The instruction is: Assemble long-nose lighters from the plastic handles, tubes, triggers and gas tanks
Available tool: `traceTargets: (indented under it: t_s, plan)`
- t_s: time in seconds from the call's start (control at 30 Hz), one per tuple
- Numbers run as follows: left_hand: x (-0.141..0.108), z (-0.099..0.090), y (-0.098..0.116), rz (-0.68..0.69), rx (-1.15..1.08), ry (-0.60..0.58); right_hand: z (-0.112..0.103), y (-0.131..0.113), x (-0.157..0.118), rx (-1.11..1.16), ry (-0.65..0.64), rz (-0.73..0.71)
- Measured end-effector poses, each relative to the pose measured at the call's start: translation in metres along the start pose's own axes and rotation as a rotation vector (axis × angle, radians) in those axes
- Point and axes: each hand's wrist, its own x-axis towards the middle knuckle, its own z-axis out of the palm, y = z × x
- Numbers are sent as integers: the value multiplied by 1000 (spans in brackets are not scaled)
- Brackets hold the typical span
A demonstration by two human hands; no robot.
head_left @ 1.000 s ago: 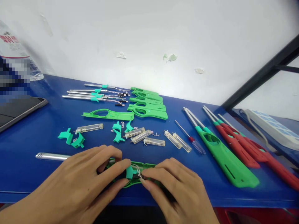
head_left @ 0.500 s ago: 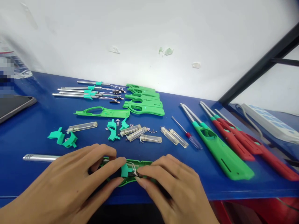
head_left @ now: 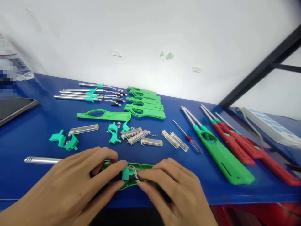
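Note:
Near the table's front edge lies an open green lighter half-shell (head_left: pixel 131 187), partly covered by both hands. My left hand (head_left: pixel 77 182) is closed, thumb and forefinger on a teal trigger (head_left: pixel 126 173) sitting in the shell. My right hand (head_left: pixel 171 185) pinches a black igniter (head_left: pixel 133 177) beside the trigger, where thin white wires (head_left: pixel 134 170) loop; its far end is hidden by the fingers. From under my left hand a silver lighter tube (head_left: pixel 42 160) sticks out to the left.
Beyond the hands are loose teal triggers (head_left: pixel 113 133), clear fuel tanks (head_left: pixel 151 142) and a screwdriver (head_left: pixel 192 143). Green shells (head_left: pixel 145 112) and wired tubes (head_left: pixel 82 98) lie farther back. Green (head_left: pixel 225 160) and red lighters (head_left: pixel 235 141) lie right, near a black metal frame (head_left: pixel 254 69).
The camera view has shifted slightly. Both hands keep nearly the same grip on the trigger and igniter in the green shell.

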Motion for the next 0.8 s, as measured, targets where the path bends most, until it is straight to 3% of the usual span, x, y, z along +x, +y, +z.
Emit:
traceTargets:
  t_s: [0.23,0.67,0.8]
  plan:
    - [29,-4,11,-41,6,34,1,4,-2,10,-3,-5]
    - [9,-3,0,54,42,58,0,4,-1,4,4,-9]
    - [8,-2,2,44,45,47,-1,1,0,26,83,-26]
